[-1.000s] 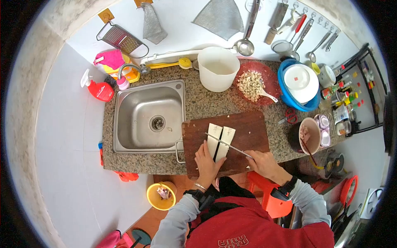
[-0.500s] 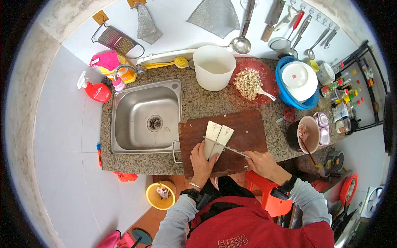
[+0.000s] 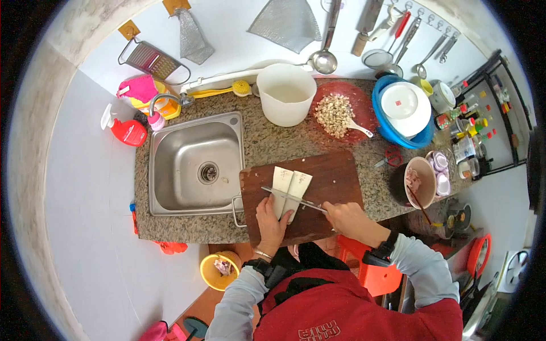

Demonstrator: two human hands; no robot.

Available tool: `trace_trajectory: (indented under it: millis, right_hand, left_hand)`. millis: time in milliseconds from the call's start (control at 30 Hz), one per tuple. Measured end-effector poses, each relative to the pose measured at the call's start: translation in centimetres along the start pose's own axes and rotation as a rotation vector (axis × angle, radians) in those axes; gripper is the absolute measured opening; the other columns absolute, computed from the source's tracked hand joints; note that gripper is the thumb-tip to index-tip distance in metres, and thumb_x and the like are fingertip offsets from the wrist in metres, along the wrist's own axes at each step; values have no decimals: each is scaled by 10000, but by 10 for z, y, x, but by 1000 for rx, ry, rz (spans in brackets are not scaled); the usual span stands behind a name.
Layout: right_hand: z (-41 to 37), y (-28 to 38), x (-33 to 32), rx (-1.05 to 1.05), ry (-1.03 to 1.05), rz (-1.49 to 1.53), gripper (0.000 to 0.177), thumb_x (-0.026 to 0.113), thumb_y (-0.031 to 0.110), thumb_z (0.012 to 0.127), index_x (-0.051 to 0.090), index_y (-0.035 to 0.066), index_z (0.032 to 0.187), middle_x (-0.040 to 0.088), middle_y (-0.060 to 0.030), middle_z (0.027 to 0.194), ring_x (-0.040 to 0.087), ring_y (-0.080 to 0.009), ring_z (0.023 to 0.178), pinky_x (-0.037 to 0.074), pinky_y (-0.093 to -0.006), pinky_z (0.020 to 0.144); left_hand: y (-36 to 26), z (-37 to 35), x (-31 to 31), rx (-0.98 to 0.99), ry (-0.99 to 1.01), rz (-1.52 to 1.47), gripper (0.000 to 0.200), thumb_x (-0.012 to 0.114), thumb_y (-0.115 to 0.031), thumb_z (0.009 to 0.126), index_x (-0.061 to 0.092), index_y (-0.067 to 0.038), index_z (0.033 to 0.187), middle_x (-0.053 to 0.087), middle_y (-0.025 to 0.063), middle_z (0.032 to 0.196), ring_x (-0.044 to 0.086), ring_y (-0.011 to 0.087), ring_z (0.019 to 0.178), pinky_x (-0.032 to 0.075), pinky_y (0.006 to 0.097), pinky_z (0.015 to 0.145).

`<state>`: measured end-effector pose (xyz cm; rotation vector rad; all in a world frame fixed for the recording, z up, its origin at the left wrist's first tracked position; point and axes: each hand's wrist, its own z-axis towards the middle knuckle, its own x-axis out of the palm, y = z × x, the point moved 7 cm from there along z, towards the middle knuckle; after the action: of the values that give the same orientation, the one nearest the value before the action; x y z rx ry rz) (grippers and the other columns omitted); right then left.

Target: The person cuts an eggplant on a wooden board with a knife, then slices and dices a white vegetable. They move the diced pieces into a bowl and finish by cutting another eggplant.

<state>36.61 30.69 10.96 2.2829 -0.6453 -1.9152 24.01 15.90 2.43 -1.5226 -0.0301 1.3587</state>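
Two long white slabs, flat and side by side, lie on the brown wooden cutting board; their exact kind does not show. My left hand is closed around their near ends, fingers on the left side and thumb on the right. My right hand grips the handle of a kitchen knife. Its blade runs slantwise across both slabs, just beyond my left fingertips. Small white bits are scattered over the board.
A steel sink adjoins the board on the left. Behind stand a white tub, a red plate of diced pieces with a white spoon, and a blue basin. Red scissors and a bowl of meat are to the right.
The whole view has shifted slightly. The knife and my right hand have moved a little leftward across the slabs; my left hand keeps its hold on them.
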Motion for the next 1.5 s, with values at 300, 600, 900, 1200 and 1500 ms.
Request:
trace_trajectory:
  millis: [300,600,900,1200,1500]
  right_hand:
    - [-4,3,-5,19,40,6,154,533,170,880,528,33,950,630,-182,625,646,-363,581,503,-469,491]
    - [15,6,-2,52,-1,42,138,511,141,876,539,23,942,645,-196,661,655,-362,603,519,-470,519]
    - [19,9,7,83,-8,70,139,502,134,880,542,16,942,646,-193,654,657,-362,606,521,-463,521]
    - [25,12,38,75,-172,108,144,507,167,892,544,35,937,652,-177,674,657,-343,599,520,-464,516]
    - [-38,6,7,219,-366,378,188,509,262,937,545,80,968,646,-174,708,634,-389,643,508,-483,548]
  left_hand:
    - [-6,0,0,30,29,47,663,750,-271,774,447,17,1288,473,228,1215,465,388,1087,383,454,906]
    - [-1,7,-1,117,-10,65,647,732,-278,787,445,10,1291,483,222,1194,470,395,1049,392,462,881]
    - [-6,5,5,88,90,123,589,706,-308,810,488,-7,1267,503,201,1162,469,373,1048,380,468,873]
    - [-7,2,2,127,98,136,521,685,-296,837,519,12,1223,509,210,1162,477,378,1052,385,475,873]
    - [24,32,-18,-27,-16,229,624,672,-343,840,456,-12,1323,503,191,1167,474,374,1065,369,491,877]
